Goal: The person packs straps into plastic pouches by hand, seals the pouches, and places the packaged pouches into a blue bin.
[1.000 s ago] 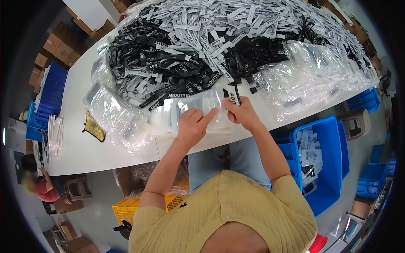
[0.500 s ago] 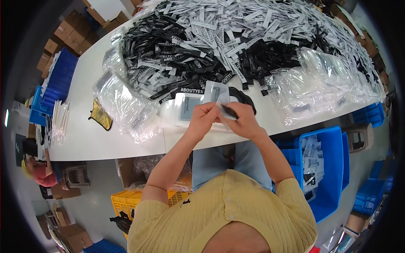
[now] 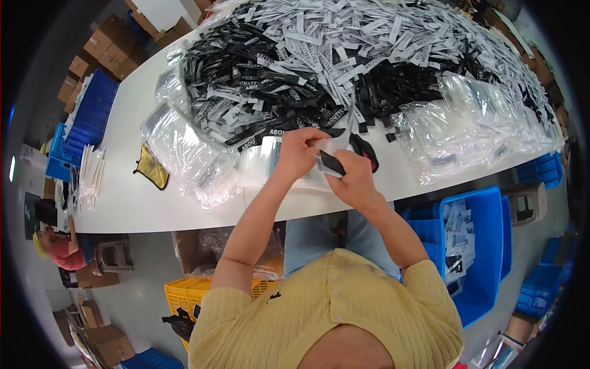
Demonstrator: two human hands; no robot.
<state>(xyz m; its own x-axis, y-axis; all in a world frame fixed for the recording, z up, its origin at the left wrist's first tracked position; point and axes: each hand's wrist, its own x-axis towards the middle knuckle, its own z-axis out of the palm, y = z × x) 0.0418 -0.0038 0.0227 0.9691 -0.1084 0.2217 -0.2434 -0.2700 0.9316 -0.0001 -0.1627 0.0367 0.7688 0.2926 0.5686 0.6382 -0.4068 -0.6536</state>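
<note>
My left hand pinches the edge of a translucent plastic bag over the front of the table. My right hand is closed on a small flat black strip, thumb pressed along it. The strip lies at the bag's lower part, close to my left fingertips; whether it is inside the bag I cannot tell. Just left of my hands is a stack of printed plastic bags, partly covered by my left hand. A black item with a pink edge rests right behind my right hand.
A big heap of black and white ABOUTYES strips covers the table's back. Clear plastic packs lie left and right, with a yellow-black cloth farther left. Below right, a blue bin holds filled bags. A person works far left.
My left hand has moved up slightly along the bag. My right hand has turned, so the black strip shows more clearly. The bag's printed top is no longer raised upright.
</note>
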